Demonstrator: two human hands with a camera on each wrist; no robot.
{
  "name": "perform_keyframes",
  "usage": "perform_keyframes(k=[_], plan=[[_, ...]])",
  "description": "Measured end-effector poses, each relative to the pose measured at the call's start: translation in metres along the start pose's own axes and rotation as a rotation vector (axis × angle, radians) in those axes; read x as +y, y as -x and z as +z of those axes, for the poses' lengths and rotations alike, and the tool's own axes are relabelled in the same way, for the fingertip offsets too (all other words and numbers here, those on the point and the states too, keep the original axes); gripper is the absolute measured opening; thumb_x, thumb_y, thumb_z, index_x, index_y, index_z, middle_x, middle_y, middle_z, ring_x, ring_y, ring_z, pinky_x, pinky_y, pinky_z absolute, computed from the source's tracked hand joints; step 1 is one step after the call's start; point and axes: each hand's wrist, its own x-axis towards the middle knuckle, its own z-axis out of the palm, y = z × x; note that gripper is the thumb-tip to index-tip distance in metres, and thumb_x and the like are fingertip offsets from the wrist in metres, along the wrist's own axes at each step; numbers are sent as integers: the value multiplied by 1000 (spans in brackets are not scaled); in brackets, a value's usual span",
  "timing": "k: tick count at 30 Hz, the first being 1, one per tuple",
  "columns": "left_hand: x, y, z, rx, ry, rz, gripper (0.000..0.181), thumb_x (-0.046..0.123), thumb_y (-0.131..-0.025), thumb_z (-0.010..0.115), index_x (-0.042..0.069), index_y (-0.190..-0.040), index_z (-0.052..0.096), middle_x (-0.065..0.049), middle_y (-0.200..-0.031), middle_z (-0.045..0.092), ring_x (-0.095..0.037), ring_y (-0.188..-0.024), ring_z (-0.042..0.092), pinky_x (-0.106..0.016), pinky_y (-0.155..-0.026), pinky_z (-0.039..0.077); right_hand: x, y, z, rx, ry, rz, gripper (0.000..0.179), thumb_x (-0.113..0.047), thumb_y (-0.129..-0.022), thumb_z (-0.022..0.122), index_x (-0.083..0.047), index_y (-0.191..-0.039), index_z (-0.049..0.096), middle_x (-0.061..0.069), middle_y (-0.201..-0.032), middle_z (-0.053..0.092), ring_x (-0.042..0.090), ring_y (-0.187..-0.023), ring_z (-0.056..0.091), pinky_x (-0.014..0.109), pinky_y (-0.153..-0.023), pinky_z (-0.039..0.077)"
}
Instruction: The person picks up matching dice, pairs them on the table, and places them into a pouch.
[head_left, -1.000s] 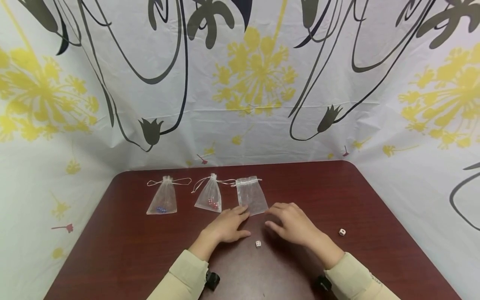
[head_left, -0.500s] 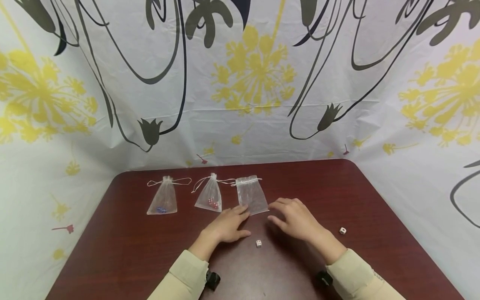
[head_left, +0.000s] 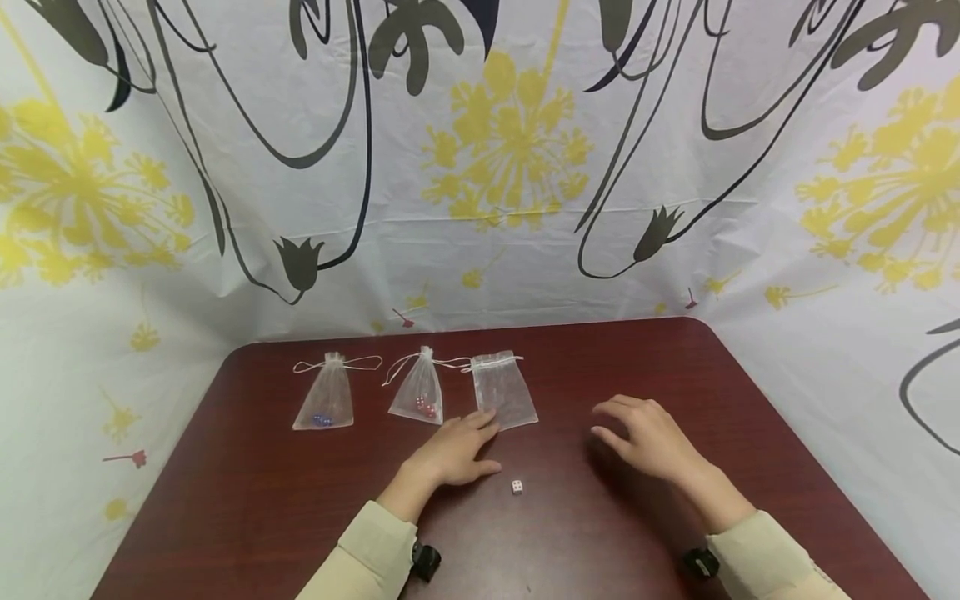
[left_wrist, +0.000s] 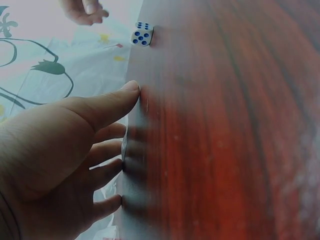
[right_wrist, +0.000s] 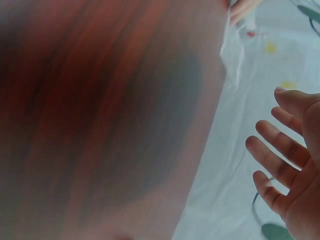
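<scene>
My left hand [head_left: 452,450] rests on the table with fingers straight. Its fingertips touch the lower edge of a flat sheer drawstring bag [head_left: 506,390] with nothing visible inside. One white die [head_left: 517,487] lies just right of my left thumb; the left wrist view shows blue pips on this die [left_wrist: 142,36]. Farther right, my right hand [head_left: 651,437] hovers over the table, fingers loosely bent. In the right wrist view nothing is held by the right hand [right_wrist: 292,155]. A second white die, seen earlier on the right, is now hidden by the right hand or forearm.
Two drawn-up sheer bags lie left of the flat one: a bag with red dice [head_left: 420,392] and a bag with blue dice [head_left: 327,396]. The dark red table [head_left: 247,500] ends at a patterned curtain [head_left: 480,167] behind and on both sides.
My right hand has moved right, away from the flat bag's corner, and now covers the place of the right-hand die. My left hand has stayed put.
</scene>
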Motion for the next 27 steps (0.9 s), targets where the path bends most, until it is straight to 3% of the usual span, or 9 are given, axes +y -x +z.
perform_keyframes(k=[10,16,27], plan=[[1,0,-1,-5,4,-7,65,43,-98,66,7,-150,49,-10,-161,36,-26,-150,31,-51,-118,30,49,48,-14,-46,43,144,22,-14,-83,83,-8,-103,74,1,-98,72,25,-85,70,47,-71,56],[0,-1,-1,-1,11,-20,65,43,-98,65,7,-150,49,-10,-162,35,-26,-150,31,-52,-118,29,63,55,-17,-68,46,162,23,-15,-84,83,-7,-103,74,3,-99,72,26,-87,70,48,-73,56],[0,-1,0,-8,9,-13,65,43,-98,65,8,-150,49,-10,-162,35,-25,-150,30,-51,-118,29,75,67,-19,-181,55,210,28,-26,-82,86,-12,-103,73,-3,-93,67,19,-81,64,44,-69,53]])
